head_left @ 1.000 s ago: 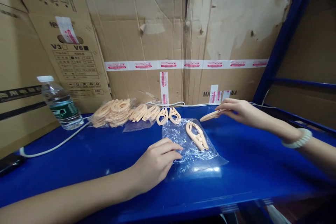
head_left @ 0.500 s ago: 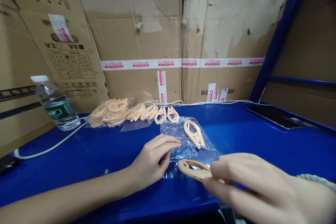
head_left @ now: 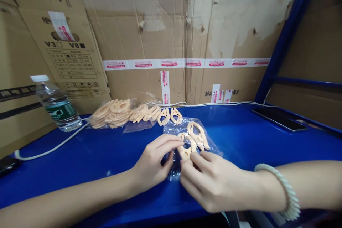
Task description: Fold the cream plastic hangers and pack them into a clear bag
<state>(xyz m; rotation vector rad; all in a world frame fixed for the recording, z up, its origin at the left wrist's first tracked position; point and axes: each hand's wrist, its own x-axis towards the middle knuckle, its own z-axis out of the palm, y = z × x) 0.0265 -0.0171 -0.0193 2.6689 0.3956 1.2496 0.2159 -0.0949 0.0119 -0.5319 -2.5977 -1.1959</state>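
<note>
My right hand (head_left: 211,180) is closed on the lower end of a beige folding hanger (head_left: 186,153), a flat loop with notched arms. This hanger is over the clear plastic bag (head_left: 176,171), its far end near my left fingertips. My left hand (head_left: 157,156) has its fingers curled at the bag's left side, holding the film; the exact pinch is partly hidden. Another beige hanger (head_left: 196,131) lies in the bag, just beyond. Behind the bag, two loose hangers (head_left: 176,115) lie side by side on the blue table (head_left: 120,164).
Bagged hangers (head_left: 120,112) are piled at the back left, beside a water bottle (head_left: 60,108). A white cable (head_left: 56,148) runs along the table. A phone (head_left: 279,119) lies at the right. Cardboard (head_left: 139,35) walls the back, with a blue metal post (head_left: 285,32) at right.
My right hand has moved left and away from me, bringing its hanger from beside the bag to over it, close to my left fingers. My left hand has hardly moved.
</note>
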